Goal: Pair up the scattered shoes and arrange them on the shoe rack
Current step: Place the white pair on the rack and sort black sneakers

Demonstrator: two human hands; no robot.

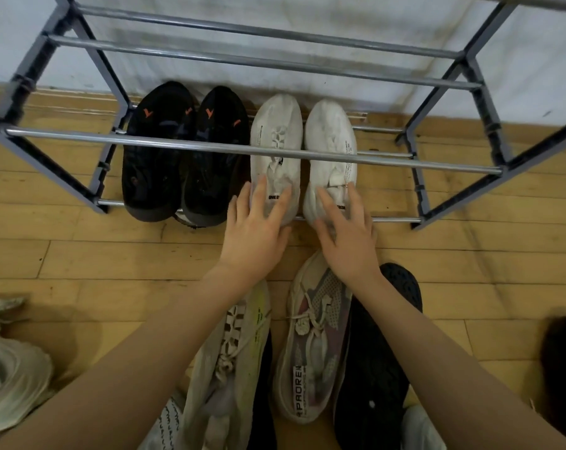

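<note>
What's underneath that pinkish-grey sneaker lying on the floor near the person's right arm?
A black shoe lies partly under the pinkish-grey sneaker, its studded sole showing to the right. How far it reaches underneath is hidden by the sneaker and the right arm.
</note>
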